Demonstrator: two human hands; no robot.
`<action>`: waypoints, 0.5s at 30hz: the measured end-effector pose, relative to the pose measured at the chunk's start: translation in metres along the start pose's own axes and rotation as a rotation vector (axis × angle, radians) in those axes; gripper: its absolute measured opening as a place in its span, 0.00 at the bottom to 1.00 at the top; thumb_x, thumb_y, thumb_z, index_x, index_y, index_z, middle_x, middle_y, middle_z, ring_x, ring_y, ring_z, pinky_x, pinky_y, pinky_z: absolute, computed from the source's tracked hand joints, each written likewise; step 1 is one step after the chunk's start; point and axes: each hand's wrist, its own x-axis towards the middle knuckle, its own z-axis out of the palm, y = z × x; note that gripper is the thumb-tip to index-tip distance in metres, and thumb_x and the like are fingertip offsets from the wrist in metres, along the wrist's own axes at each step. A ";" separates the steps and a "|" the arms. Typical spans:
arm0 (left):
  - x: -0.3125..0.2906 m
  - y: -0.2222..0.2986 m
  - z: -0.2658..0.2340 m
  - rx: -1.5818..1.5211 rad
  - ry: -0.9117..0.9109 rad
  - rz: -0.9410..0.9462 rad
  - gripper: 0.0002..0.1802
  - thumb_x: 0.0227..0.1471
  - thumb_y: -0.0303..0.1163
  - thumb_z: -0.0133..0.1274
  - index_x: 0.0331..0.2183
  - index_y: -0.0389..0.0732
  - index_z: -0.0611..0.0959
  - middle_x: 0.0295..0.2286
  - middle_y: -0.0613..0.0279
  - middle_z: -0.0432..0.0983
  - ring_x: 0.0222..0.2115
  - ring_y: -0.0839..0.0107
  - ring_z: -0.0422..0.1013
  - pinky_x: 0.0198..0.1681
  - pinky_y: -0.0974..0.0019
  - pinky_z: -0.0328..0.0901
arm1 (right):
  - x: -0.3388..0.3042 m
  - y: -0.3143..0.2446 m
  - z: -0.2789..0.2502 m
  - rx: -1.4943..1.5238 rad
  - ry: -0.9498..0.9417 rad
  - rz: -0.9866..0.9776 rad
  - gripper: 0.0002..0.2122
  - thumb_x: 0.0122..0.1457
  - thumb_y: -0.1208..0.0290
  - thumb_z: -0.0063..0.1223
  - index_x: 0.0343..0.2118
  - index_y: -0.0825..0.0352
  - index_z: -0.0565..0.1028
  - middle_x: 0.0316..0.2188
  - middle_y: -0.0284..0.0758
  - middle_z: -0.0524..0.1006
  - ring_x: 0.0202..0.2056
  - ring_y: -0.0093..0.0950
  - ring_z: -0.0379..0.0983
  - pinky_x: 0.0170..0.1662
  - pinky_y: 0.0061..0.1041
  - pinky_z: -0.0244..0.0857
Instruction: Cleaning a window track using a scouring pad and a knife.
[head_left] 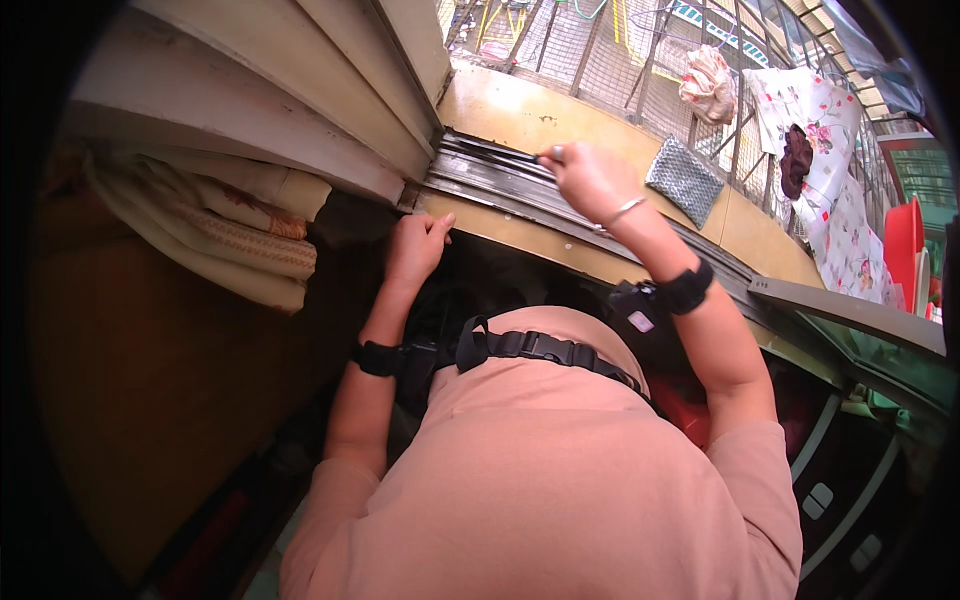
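Observation:
My right hand (592, 180) is stretched out over the dark metal window track (500, 178), its fingers pinched on the end of a thin dark strip (505, 152) that lies along the track. My left hand (415, 245) sits lower and to the left, with its fingers curled over the inner edge of the yellow window sill (520, 235), beside the corner of the pale window frame (330, 110). Both wrists wear black bands, and the right one also has a thin bracelet. My chest in a pink shirt fills the bottom of the view.
A bunched cream curtain (230, 230) hangs at the left. Beyond the sill are a yellow outer ledge (520, 105), a grey quilted cloth (684, 180), a metal grille (600, 50) and floral laundry (830, 150). A dark appliance with buttons (850, 490) is at lower right.

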 end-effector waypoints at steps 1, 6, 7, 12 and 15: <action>0.000 0.001 -0.001 0.000 0.001 0.000 0.23 0.49 0.46 0.53 0.15 0.37 0.80 0.13 0.50 0.70 0.15 0.60 0.69 0.21 0.61 0.60 | -0.006 0.000 -0.010 -0.007 -0.002 0.009 0.13 0.58 0.57 0.46 0.36 0.58 0.79 0.27 0.40 0.78 0.30 0.39 0.75 0.34 0.36 0.67; 0.001 0.001 -0.003 0.037 -0.005 -0.019 0.23 0.48 0.47 0.53 0.15 0.37 0.80 0.14 0.50 0.71 0.15 0.59 0.69 0.21 0.61 0.61 | -0.008 -0.024 -0.008 0.000 0.059 -0.033 0.12 0.58 0.58 0.46 0.35 0.57 0.79 0.27 0.40 0.78 0.30 0.39 0.75 0.33 0.37 0.67; 0.001 0.002 -0.003 0.037 -0.008 -0.016 0.23 0.48 0.47 0.53 0.15 0.37 0.80 0.14 0.50 0.71 0.15 0.59 0.69 0.21 0.61 0.61 | -0.002 -0.027 0.006 0.042 0.058 -0.041 0.12 0.58 0.59 0.46 0.35 0.57 0.79 0.27 0.40 0.78 0.30 0.39 0.75 0.33 0.37 0.67; 0.000 0.004 -0.005 0.023 -0.017 -0.028 0.23 0.48 0.46 0.53 0.15 0.37 0.80 0.13 0.50 0.71 0.15 0.60 0.70 0.21 0.61 0.61 | -0.008 -0.019 0.016 0.028 0.062 -0.032 0.10 0.58 0.62 0.44 0.34 0.56 0.78 0.27 0.39 0.78 0.32 0.39 0.75 0.34 0.38 0.67; 0.002 0.003 0.000 0.008 -0.005 -0.008 0.23 0.48 0.46 0.54 0.15 0.37 0.80 0.13 0.50 0.71 0.16 0.60 0.70 0.21 0.61 0.61 | -0.024 -0.017 0.000 -0.032 0.068 -0.012 0.09 0.57 0.63 0.44 0.32 0.56 0.78 0.25 0.38 0.77 0.30 0.38 0.76 0.32 0.36 0.67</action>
